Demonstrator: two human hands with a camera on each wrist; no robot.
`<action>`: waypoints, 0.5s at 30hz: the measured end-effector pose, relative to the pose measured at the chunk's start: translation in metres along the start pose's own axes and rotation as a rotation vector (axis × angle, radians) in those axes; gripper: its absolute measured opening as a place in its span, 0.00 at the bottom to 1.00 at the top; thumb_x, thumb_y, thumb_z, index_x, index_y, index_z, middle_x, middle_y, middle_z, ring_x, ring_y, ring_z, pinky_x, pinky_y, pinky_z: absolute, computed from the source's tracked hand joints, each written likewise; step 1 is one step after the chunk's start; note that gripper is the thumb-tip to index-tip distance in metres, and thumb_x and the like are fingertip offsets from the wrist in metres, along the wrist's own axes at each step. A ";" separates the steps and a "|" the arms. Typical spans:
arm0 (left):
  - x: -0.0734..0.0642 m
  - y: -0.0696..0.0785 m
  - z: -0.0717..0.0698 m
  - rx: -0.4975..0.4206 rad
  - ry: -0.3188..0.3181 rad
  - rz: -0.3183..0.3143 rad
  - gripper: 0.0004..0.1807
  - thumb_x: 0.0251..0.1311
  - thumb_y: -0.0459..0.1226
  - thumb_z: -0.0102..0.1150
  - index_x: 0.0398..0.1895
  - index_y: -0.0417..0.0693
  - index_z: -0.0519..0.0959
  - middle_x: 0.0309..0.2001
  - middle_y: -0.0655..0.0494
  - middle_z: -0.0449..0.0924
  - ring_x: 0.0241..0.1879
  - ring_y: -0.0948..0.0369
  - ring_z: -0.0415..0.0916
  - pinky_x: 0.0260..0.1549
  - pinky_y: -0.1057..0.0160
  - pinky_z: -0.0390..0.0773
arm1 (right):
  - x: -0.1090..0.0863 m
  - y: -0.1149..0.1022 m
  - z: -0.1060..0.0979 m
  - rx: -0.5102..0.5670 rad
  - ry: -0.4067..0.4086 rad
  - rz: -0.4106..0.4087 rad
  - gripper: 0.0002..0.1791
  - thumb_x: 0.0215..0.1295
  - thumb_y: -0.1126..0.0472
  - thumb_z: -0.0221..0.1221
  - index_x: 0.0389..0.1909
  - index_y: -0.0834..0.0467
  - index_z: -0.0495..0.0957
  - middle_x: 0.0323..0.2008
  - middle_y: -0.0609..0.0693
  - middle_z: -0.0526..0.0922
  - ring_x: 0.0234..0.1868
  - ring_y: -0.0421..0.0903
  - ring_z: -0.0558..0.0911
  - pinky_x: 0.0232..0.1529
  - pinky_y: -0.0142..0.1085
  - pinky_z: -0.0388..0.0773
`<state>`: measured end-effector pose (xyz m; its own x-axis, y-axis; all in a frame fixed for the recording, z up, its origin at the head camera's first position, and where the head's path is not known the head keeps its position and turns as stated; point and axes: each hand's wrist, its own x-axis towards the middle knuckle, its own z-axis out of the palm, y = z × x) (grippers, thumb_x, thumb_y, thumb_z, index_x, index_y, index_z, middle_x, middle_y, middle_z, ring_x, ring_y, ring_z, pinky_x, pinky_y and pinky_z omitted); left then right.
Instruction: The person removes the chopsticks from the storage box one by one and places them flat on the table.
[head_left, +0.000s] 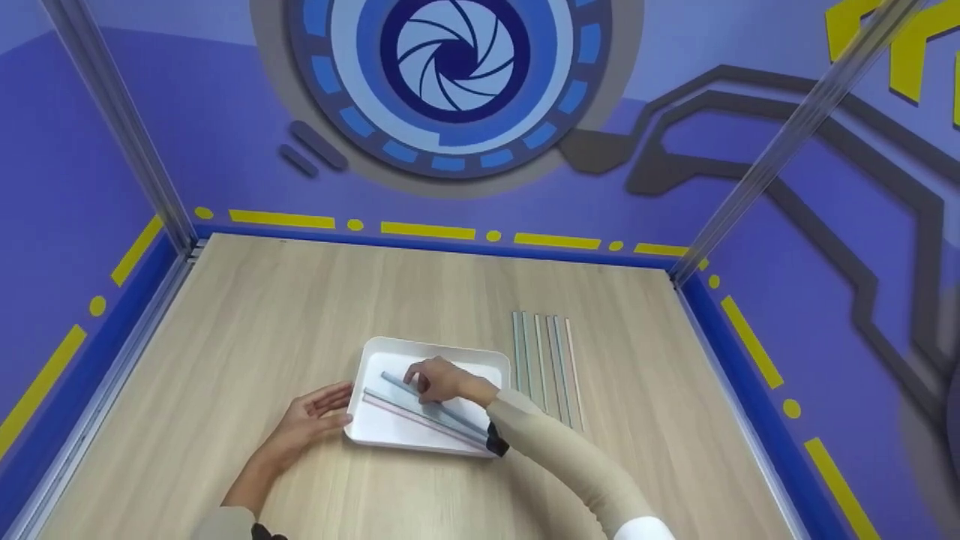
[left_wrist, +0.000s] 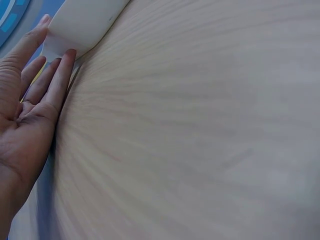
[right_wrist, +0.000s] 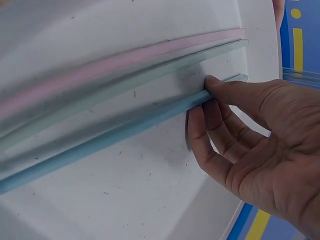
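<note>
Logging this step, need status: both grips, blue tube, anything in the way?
Right grip pinching blue tube within white tray. Left grip against tray's left wall. Pink tube and green tube alongside; no obstruction seen.

Right sleeve [head_left: 574, 461]: your plain beige covering, close-fitting, reaching your wrist
White section [head_left: 643, 529]: borders your beige sleeve farther up the arm
Right wrist piece [head_left: 496, 441]: small, black, angular
Left sleeve [head_left: 225, 523]: beige like your other
Left black piece [head_left: 266, 533]: mostly cut off, shape unclear
Your hands [head_left: 442, 379]: bare
</note>
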<state>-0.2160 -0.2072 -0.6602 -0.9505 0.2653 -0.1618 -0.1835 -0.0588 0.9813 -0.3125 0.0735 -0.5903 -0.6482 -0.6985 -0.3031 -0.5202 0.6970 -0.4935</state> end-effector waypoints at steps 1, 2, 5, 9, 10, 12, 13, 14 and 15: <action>0.000 0.000 0.000 0.005 0.001 0.005 0.40 0.61 0.33 0.70 0.75 0.35 0.63 0.75 0.36 0.65 0.67 0.61 0.74 0.62 0.73 0.76 | 0.000 0.000 0.000 -0.008 0.007 -0.006 0.20 0.63 0.71 0.67 0.56 0.61 0.80 0.40 0.59 0.88 0.30 0.39 0.79 0.32 0.22 0.75; 0.000 0.000 0.000 0.012 -0.003 0.013 0.40 0.62 0.33 0.70 0.75 0.34 0.63 0.75 0.36 0.65 0.67 0.63 0.74 0.62 0.73 0.76 | -0.001 0.000 0.000 -0.011 0.014 -0.011 0.20 0.63 0.71 0.67 0.56 0.61 0.80 0.40 0.59 0.88 0.31 0.40 0.80 0.33 0.23 0.76; 0.000 -0.001 0.000 0.020 -0.008 0.027 0.40 0.62 0.33 0.69 0.75 0.34 0.62 0.75 0.35 0.64 0.64 0.67 0.75 0.62 0.74 0.76 | -0.003 0.000 -0.001 -0.015 0.041 -0.027 0.20 0.63 0.72 0.66 0.57 0.62 0.80 0.41 0.60 0.88 0.35 0.45 0.84 0.37 0.25 0.79; -0.001 -0.001 0.000 0.002 -0.015 0.027 0.40 0.63 0.32 0.69 0.75 0.34 0.62 0.75 0.34 0.63 0.67 0.61 0.74 0.62 0.73 0.77 | -0.007 0.001 -0.003 0.027 0.084 -0.039 0.21 0.63 0.75 0.64 0.57 0.64 0.79 0.41 0.63 0.88 0.41 0.54 0.88 0.32 0.27 0.81; -0.001 -0.001 0.000 0.000 -0.014 0.023 0.40 0.62 0.33 0.69 0.75 0.34 0.62 0.75 0.35 0.64 0.68 0.59 0.73 0.62 0.73 0.77 | -0.008 0.002 -0.005 0.054 0.089 -0.031 0.21 0.63 0.75 0.63 0.58 0.65 0.79 0.41 0.64 0.88 0.41 0.55 0.88 0.30 0.27 0.81; -0.002 -0.001 0.001 -0.005 -0.018 0.020 0.40 0.63 0.33 0.68 0.76 0.34 0.62 0.75 0.35 0.63 0.71 0.53 0.70 0.62 0.72 0.77 | -0.011 0.002 -0.009 0.097 0.115 -0.025 0.21 0.63 0.76 0.63 0.57 0.66 0.79 0.41 0.65 0.88 0.40 0.58 0.89 0.27 0.29 0.83; -0.003 -0.001 0.001 0.000 -0.019 0.021 0.40 0.63 0.33 0.68 0.76 0.34 0.61 0.75 0.34 0.63 0.72 0.50 0.69 0.62 0.72 0.77 | -0.013 0.001 -0.011 0.115 0.128 -0.017 0.21 0.63 0.76 0.63 0.58 0.66 0.79 0.41 0.65 0.88 0.40 0.58 0.89 0.27 0.28 0.83; -0.003 0.000 0.001 0.005 -0.018 0.020 0.40 0.63 0.33 0.68 0.76 0.34 0.61 0.75 0.35 0.63 0.73 0.48 0.68 0.61 0.72 0.78 | -0.014 0.001 -0.013 0.141 0.141 -0.006 0.22 0.62 0.77 0.64 0.58 0.66 0.79 0.41 0.65 0.88 0.39 0.58 0.89 0.27 0.29 0.84; -0.004 0.000 0.001 0.003 -0.013 0.015 0.40 0.63 0.33 0.68 0.76 0.35 0.62 0.75 0.35 0.64 0.72 0.49 0.68 0.61 0.72 0.78 | -0.016 0.001 -0.015 0.165 0.151 0.008 0.22 0.63 0.76 0.64 0.59 0.66 0.79 0.42 0.65 0.88 0.39 0.57 0.89 0.27 0.30 0.85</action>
<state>-0.2123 -0.2074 -0.6591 -0.9499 0.2765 -0.1459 -0.1685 -0.0598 0.9839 -0.3110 0.0876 -0.5735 -0.7342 -0.6522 -0.1887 -0.4246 0.6580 -0.6219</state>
